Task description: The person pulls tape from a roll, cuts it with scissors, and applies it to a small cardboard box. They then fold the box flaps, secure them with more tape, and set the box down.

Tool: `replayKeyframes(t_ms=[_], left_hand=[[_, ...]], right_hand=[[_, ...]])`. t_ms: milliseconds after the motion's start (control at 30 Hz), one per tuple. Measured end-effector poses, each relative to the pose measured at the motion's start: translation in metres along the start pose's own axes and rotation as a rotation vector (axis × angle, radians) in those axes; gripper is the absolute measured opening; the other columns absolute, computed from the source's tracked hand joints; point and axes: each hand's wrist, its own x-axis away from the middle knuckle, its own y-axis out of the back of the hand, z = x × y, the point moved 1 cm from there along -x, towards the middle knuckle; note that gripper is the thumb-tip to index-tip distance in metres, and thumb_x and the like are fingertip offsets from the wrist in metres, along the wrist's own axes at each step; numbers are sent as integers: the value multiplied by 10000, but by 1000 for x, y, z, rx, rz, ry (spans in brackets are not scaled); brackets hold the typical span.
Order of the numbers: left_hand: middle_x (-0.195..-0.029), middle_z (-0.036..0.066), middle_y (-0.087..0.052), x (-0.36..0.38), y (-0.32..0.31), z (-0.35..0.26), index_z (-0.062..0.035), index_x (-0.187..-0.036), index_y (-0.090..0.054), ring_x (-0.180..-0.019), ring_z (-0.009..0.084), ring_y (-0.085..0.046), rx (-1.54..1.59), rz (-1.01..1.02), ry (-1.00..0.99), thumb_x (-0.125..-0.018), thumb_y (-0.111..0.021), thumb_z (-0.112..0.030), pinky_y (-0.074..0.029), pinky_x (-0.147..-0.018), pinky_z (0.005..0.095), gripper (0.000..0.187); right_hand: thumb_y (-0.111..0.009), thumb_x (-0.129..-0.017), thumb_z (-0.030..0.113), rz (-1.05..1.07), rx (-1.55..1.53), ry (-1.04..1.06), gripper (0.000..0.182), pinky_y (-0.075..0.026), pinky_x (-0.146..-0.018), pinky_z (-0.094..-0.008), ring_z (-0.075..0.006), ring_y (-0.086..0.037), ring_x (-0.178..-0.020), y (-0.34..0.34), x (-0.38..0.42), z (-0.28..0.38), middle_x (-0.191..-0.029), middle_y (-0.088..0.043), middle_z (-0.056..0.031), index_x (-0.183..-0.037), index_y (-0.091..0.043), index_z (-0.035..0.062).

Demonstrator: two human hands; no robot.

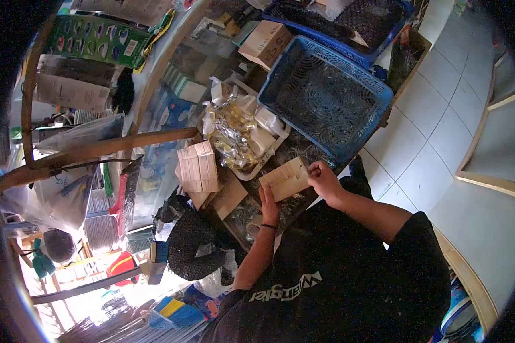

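A flat brown cardboard piece (284,179) lies in front of me at the near edge of the cluttered table. My left hand (269,207) rests against its lower left side, fingers extended and holding it. At its right end, my right hand (324,180) pinches the edge between thumb and fingers. To the left stands a stack of cardboard pieces (197,167), with another flat cardboard sheet (229,196) beside it. Beyond the held piece, a white tray (264,162) is filled with clear-wrapped, yellowish items (230,127).
A blue plastic basket (326,94) sits at the far right of the table, near a cardboard box (264,44) and a darker blue crate (377,28). Black bubble wrap (194,254) bunches at the left. A tape roll (254,229) lies near my left wrist.
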Motion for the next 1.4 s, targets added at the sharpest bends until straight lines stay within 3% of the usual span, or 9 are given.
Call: replayKeyframes(t_ms=[133,333,533,700,767,900,1033,1133,1400], left_hand=[[-1320,133,-357,-4,-2,15,-49,-1375,-217,-1155,242,-408,67,-8,-16,-916,-334,-526,-351,-938,354,672],[-1286,128,-383,-2,-1,15,-56,-1377,-211,-1088,228,-440,94,-15,62,-921,-347,-507,-398,-871,351,655],[-1257,126,-403,-8,4,19,-95,-1385,-194,-1035,240,-475,34,68,21,-909,-363,-524,-458,-763,346,663],[-1264,127,-398,1,0,-34,-106,-1399,-162,-1035,251,-486,261,-7,337,-907,-373,-518,-486,-712,359,675],[-1278,125,-387,1,5,4,-110,-1405,-144,-1046,252,-485,176,38,143,-901,-379,-527,-488,-710,358,696],[-1317,123,-355,-20,8,68,-120,-1417,-103,-1075,255,-478,232,-3,164,-879,-396,-561,-488,-704,372,755],[-1318,110,-353,-1,4,14,-126,-1416,-96,-1095,262,-473,357,20,413,-867,-379,-593,-480,-711,399,774],[-1298,104,-370,4,1,-18,-129,-1407,-123,-1086,264,-481,336,27,436,-870,-355,-602,-486,-694,393,753],[-1253,116,-388,9,-1,-19,-118,-1359,-223,-1075,256,-494,287,9,409,-922,-321,-512,-500,-717,366,597]], right_hand=[[-619,-794,157,-21,-29,-78,246,-379,-670,-269,-113,-416,-718,-4,-1,4,-772,-435,-3,-958,-472,47],[-650,-802,239,11,-184,-52,289,-387,-605,-258,-106,-453,-677,-3,-6,-6,-783,-475,-11,-953,-484,56],[-600,-815,432,-37,-91,-15,453,-433,-672,-368,-236,-553,-743,-1,-19,-1,-794,-569,-126,-999,-511,27],[-546,-852,420,-103,129,28,410,-409,-628,-357,-190,-527,-690,-6,-33,-14,-729,-552,-91,-874,-530,10],[-533,-860,420,-116,172,62,407,-404,-628,-356,-198,-521,-683,-5,-34,-21,-728,-542,-95,-871,-526,14],[-498,-889,399,-108,152,91,374,-396,-635,-345,-195,-496,-685,-4,-30,-24,-724,-500,-82,-862,-501,26],[-451,-925,372,-10,165,94,333,-386,-651,-341,-176,-466,-704,-3,-13,-10,-744,-458,-67,-903,-456,40],[-462,-896,444,-9,97,275,420,-418,-691,-406,-276,-531,-773,-2,-20,-36,-835,-527,-159,-979,-481,33],[-496,-913,267,170,57,300,251,-403,-709,-315,-162,-471,-777,12,-17,-31,-858,-457,-75,-997,-424,41]])
